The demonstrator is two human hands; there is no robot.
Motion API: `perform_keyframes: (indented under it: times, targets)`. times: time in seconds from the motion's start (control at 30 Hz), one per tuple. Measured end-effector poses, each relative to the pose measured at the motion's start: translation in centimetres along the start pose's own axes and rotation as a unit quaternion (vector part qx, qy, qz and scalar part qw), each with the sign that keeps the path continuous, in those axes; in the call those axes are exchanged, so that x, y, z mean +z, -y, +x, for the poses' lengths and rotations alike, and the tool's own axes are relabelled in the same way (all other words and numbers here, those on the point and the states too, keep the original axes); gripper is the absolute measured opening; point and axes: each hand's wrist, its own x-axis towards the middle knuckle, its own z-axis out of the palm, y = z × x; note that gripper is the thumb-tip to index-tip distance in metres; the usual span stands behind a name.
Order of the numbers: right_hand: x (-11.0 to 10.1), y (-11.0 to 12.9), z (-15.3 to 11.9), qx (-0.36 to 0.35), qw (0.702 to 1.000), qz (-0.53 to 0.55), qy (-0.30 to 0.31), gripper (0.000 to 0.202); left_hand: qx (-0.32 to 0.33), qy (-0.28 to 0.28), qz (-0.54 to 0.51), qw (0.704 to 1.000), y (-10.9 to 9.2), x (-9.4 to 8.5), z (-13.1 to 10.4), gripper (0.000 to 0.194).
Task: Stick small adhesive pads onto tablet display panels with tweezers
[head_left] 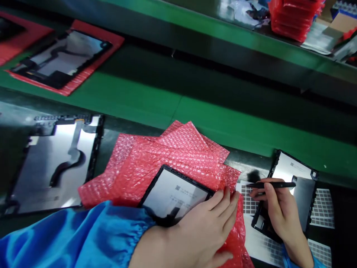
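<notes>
My left hand (205, 227) lies over the right edge of a tablet-like screen panel (178, 191) with a black frame and silvery back. Its fingers are stretched out and reach onto red bubble wrap (167, 156) under the panel. On the right, my right hand (281, 208) is closed on slim black tweezers (279, 184), their pointed end toward the left. Beneath that hand a second screen panel (295, 167) lies at a slant, partly covered by it. Sheets of small grey square stickers (249, 199) lie around this panel.
At the left lies a larger panel (55, 160) with a ribbon cable. Another panel (67, 56) rests on red bubble wrap upon the green ledge (134, 85) behind. A raised shelf (223, 35) runs across the back, carrying a stack of red bubble bags (294, 16).
</notes>
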Motion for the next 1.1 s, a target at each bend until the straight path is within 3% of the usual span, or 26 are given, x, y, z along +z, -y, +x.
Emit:
perform_keyframes:
  times: [0.3, 0.47, 0.6, 0.7, 0.77, 0.83, 0.9, 1.0, 1.1]
  targets:
    - [0.1, -0.1, 0.2, 0.013, 1.000, 0.007, -0.002, 0.039, -0.002, -0.008, 0.000, 1.000, -0.1, 0.0, -0.1, 0.079]
    - [0.3, 0.5, 0.8, 0.034, 0.992, 0.108, -0.052, 0.040, 0.005, -0.006, -0.007, 1.000, 1.0, 0.0, 0.9, 0.084]
    - [0.2, 2.7, -0.4, 0.011, 0.976, 0.170, -0.132, 0.035, 0.024, -0.063, -0.007, 0.998, 1.9, -3.3, 0.5, 0.082]
    - [1.3, 4.6, -3.0, -0.010, 0.970, 0.193, -0.150, 0.028, 0.001, -0.093, -0.043, 0.995, 0.8, -6.6, -2.3, 0.045]
    - [2.9, 5.0, -5.1, -0.016, 0.969, 0.205, -0.135, 0.023, -0.021, -0.078, -0.066, 0.995, -0.6, -7.1, -5.1, 0.025]
    - [4.9, 4.6, -6.9, -0.017, 0.969, 0.215, -0.117, 0.019, -0.034, -0.072, -0.057, 0.995, -1.9, -5.9, -7.6, 0.018]
    - [7.0, 3.6, -8.1, -0.009, 0.969, 0.222, -0.108, 0.016, -0.060, -0.082, -0.028, 0.994, -2.7, -3.7, -9.2, 0.028]
    - [9.1, 2.0, -8.8, 0.002, 0.965, 0.240, -0.109, 0.012, -0.098, -0.079, 0.004, 0.992, -3.3, -0.9, -10.1, 0.052]
    - [9.8, 1.1, -9.0, -0.004, 0.959, 0.262, -0.107, 0.008, -0.107, -0.071, 0.023, 0.991, -3.7, 0.0, -10.0, 0.060]
